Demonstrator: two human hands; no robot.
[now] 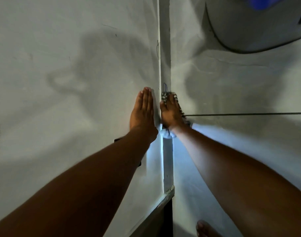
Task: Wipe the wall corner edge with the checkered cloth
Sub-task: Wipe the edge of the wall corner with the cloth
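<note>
The right hand point(171, 112) is pressed onto the checkered cloth point(176, 101), which is trapped between its palm and the wall corner edge point(165, 65); the fingers are laid fairly flat over the fabric rather than curled around it. The left hand point(143, 112) is held open and flat, with fingers together, against the wall point(69, 82) just beside the edge, and nothing is held in it. The cloth is seen above the fingertips and along the outer side of the right hand, with a paler bunched part hanging at the wrist.

The cloth is judged to be light, soft and limp, so it is best held by a spread palm with the loose end gathered in, or it is likely to slip and bunch. 1 thin dark cable point(249, 114) is seen running along the wall to the right of the hand. A bare foot point(206, 229) is seen at the bottom. No brand, label or readable writing is seen anywhere.
</note>
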